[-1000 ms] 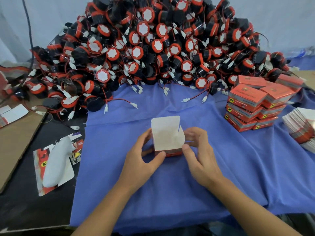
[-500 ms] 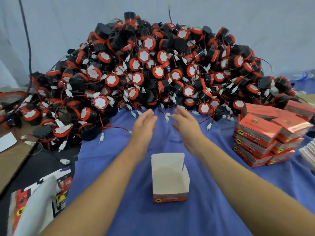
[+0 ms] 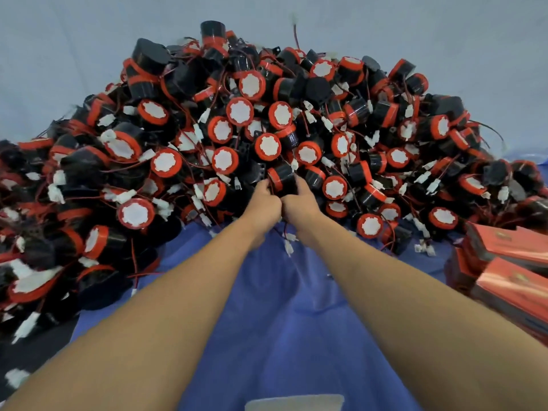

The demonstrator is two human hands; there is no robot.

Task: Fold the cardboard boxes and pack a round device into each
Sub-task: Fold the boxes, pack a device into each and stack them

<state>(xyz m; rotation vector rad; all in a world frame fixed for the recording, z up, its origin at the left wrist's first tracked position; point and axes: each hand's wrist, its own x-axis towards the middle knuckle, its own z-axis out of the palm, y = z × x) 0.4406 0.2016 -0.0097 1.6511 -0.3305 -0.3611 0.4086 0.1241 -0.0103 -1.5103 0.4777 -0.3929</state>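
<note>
A big heap of round black devices with orange rims, white faces and red wires [image 3: 237, 137] fills the far half of the view. At its front edge my left hand [image 3: 264, 200] and my right hand [image 3: 298, 200] are side by side, both gripping one black device with an orange band [image 3: 281, 178]. Its wire with a white plug [image 3: 289, 243] hangs below my wrists. The open cardboard box [image 3: 295, 402] shows only as a white flap edge at the bottom of the view, between my forearms.
A blue cloth [image 3: 284, 307] covers the table under my arms. Closed orange boxes [image 3: 510, 280] are stacked at the right edge. Loose devices spread down the left side onto a dark surface [image 3: 35, 345].
My hands let go of the folded box, left it standing on the cloth, reached forward to the heap and closed on one device. The view has tilted up toward the heap.
</note>
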